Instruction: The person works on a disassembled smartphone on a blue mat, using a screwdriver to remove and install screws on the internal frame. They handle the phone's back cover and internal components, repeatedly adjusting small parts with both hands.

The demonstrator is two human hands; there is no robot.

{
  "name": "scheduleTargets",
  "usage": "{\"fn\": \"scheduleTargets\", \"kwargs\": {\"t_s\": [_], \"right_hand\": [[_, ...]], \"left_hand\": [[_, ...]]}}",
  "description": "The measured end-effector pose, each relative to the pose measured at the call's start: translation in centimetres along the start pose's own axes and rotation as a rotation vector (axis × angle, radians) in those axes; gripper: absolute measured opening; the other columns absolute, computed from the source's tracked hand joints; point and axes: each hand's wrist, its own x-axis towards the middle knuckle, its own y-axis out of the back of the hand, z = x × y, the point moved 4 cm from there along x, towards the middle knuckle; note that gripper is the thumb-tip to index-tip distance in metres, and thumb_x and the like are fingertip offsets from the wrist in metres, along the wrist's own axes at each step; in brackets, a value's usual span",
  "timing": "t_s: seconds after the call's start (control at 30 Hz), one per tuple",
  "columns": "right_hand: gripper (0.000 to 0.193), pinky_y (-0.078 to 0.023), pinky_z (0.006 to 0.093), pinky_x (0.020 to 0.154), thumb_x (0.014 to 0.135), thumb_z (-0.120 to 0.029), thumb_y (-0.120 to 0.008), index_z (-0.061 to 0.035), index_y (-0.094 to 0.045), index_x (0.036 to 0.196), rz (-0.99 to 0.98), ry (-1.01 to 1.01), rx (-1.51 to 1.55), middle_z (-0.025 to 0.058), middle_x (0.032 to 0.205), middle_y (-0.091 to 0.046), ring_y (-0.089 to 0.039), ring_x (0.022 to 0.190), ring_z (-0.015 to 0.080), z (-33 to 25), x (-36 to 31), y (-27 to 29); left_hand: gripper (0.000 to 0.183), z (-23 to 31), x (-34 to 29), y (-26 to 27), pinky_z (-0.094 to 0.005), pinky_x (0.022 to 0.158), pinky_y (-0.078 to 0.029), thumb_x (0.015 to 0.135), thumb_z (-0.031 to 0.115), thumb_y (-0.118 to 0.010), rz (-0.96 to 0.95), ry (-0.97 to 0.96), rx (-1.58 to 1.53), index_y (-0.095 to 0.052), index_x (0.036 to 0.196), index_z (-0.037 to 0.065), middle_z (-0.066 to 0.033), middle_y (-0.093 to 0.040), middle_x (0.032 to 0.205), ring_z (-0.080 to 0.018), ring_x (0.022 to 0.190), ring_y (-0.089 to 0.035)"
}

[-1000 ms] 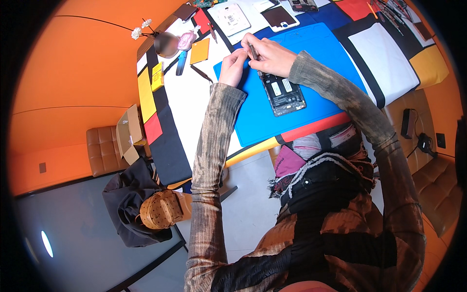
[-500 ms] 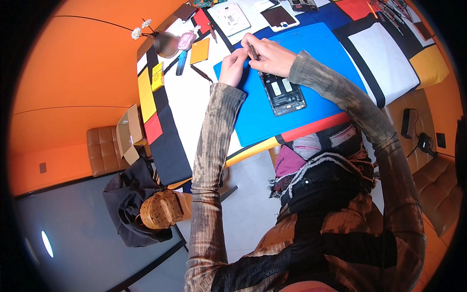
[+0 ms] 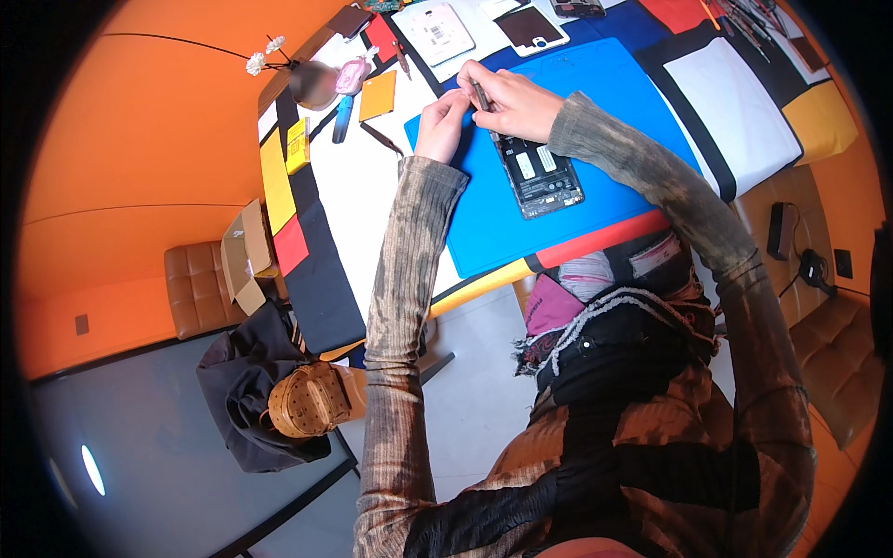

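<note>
An opened smartphone (image 3: 538, 186), its black battery and inner boards bare, lies on the blue work mat (image 3: 633, 107). Over its far end, my right hand (image 3: 513, 100) is closed around a slim dark tool (image 3: 481, 95), held steeply; its tip is hidden by the fingers. My left hand (image 3: 441, 128) is just left of it, thumb and fingers pinched together, fingertips meeting those of the right. Whatever the left fingers pinch is too small or hidden to make out.
Left of the mat lie a slim dark tool (image 3: 379, 137), an orange flat piece (image 3: 377, 97), a blue-handled tool (image 3: 342, 119) and a yellow box (image 3: 298, 146). White phone parts (image 3: 433, 33) sit at the back. Several thin tools (image 3: 744, 33) lie far right, beyond a white sheet (image 3: 730, 102).
The view has shifted slightly, so everything on the table appears a little higher and further left. Both hands keep nearly the same pose over the phone.
</note>
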Motion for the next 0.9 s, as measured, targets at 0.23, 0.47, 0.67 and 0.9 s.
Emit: {"fn": "scheduleTargets", "kwargs": {"t_s": [0.23, 0.47, 0.67, 0.9], "right_hand": [[0.029, -0.045, 0.0394, 0.057, 0.080, -0.012, -0.058, -0.0054, -0.038, 0.099, -0.005, 0.002, 0.095, 0.0116, 0.066, -0.055, -0.058, 0.060, 0.0273, 0.5, 0.3, 0.1], [0.028, -0.041, 0.0308, 0.054, 0.081, -0.008, -0.059, -0.0079, -0.039, 0.100, 0.188, -0.089, 0.106, 0.0059, 0.070, -0.050, -0.051, 0.058, 0.0133, 1.7, 0.5, 1.4], [0.031, -0.046, 0.0410, 0.058, 0.080, -0.019, -0.059, -0.0063, -0.041, 0.102, 0.363, -0.133, -0.012, 0.0132, 0.062, -0.057, -0.060, 0.058, 0.0290, 2.4, 0.6, 2.5], [0.031, -0.044, 0.0406, 0.056, 0.081, -0.019, -0.060, -0.0066, -0.042, 0.103, 0.362, -0.147, -0.025, 0.0120, 0.059, -0.055, -0.060, 0.057, 0.0277, 2.3, 0.6, 2.8]], "left_hand": [[0.021, 0.4, 0.0, 0.1, -0.0242, 0.090, -0.040, 0.091, 0.013, -0.054, -0.048, 0.017, 0.001, -0.066, 0.096, -0.004, -0.0046, -0.063, 0.103, -0.0115, 0.097, -0.056], [0.016, 1.9, -1.0, 0.4, -0.0307, 0.101, -0.035, 0.085, 0.008, -0.061, -0.293, 0.012, 0.105, -0.068, 0.097, 0.001, -0.0066, -0.059, 0.113, -0.0163, 0.111, -0.052], [0.025, 3.1, -1.2, 0.2, -0.0393, 0.107, -0.029, 0.073, 0.000, -0.070, -0.525, -0.157, 0.175, -0.071, 0.097, 0.008, -0.0100, -0.054, 0.125, -0.0232, 0.128, -0.039], [0.021, 2.9, -1.3, 0.0, -0.0392, 0.107, -0.029, 0.074, 0.007, -0.076, -0.460, -0.152, 0.210, -0.073, 0.095, 0.009, -0.0124, -0.052, 0.127, -0.0228, 0.127, -0.041]]}}
